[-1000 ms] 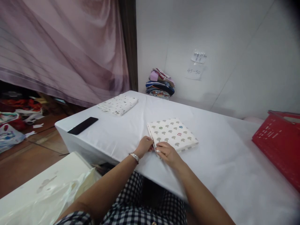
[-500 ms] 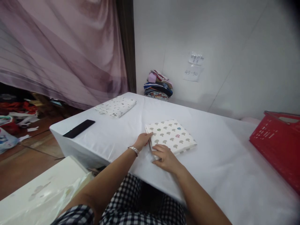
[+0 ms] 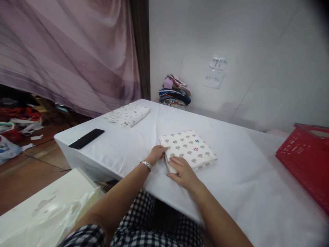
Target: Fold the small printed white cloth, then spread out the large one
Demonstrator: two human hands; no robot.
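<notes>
A folded white cloth with grey tree prints point(image 3: 190, 147) lies flat near the front of the white-covered table point(image 3: 241, 178). My left hand point(image 3: 157, 153), with a bracelet on the wrist, touches the cloth's left edge with its fingertips. My right hand point(image 3: 182, 171) rests palm down on the cloth's near corner, fingers spread over the edge. Neither hand lifts the cloth.
A second folded white cloth point(image 3: 128, 114) lies at the far left corner, with a black phone point(image 3: 86, 138) near the left edge. A stack of coloured fabrics point(image 3: 175, 92) sits against the wall. A red basket point(image 3: 307, 161) stands at the right. A white box point(image 3: 43, 209) is beside my knee.
My left hand slid a little up along the cloth's left edge. My right hand flattened onto the near corner. The cloth stays in place.
</notes>
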